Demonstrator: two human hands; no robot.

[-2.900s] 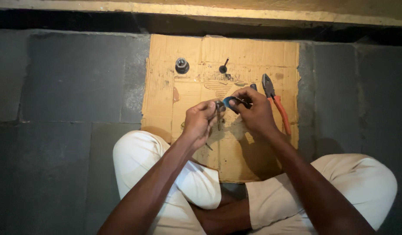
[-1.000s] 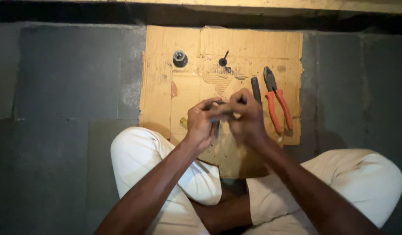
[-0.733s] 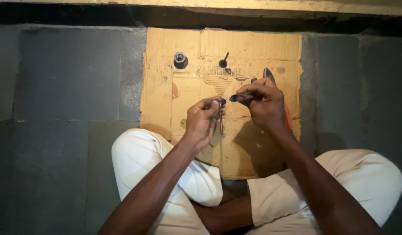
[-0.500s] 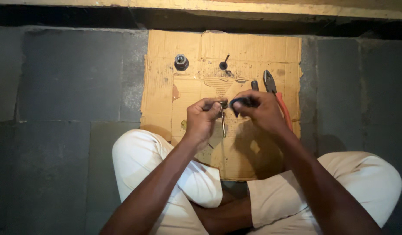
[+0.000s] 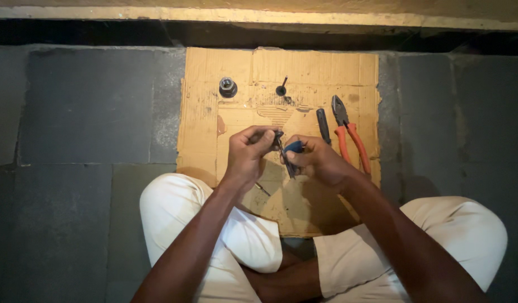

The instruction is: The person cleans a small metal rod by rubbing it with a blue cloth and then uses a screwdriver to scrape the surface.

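I sit cross-legged over a sheet of brown cardboard (image 5: 242, 73) on a grey stone floor. My left hand (image 5: 245, 154) grips the head end of a long metal bolt-like pin (image 5: 285, 160), whose stem points down toward me. My right hand (image 5: 318, 160) pinches a small blue piece (image 5: 294, 147) against the pin's upper part. Both hands meet above the middle of the cardboard.
On the cardboard lie orange-handled pliers (image 5: 349, 137), a dark short tool (image 5: 323, 124) beside them, a metal nut-like fitting (image 5: 227, 86) at the back left and a small dark valve-like part (image 5: 281, 88). A thin nail (image 5: 262, 189) lies below my left hand. A raised ledge (image 5: 259, 17) runs along the far side.
My right hand swung out toward the pliers, then came back to the pin with the blue piece. The left hand has kept hold of the pin throughout.
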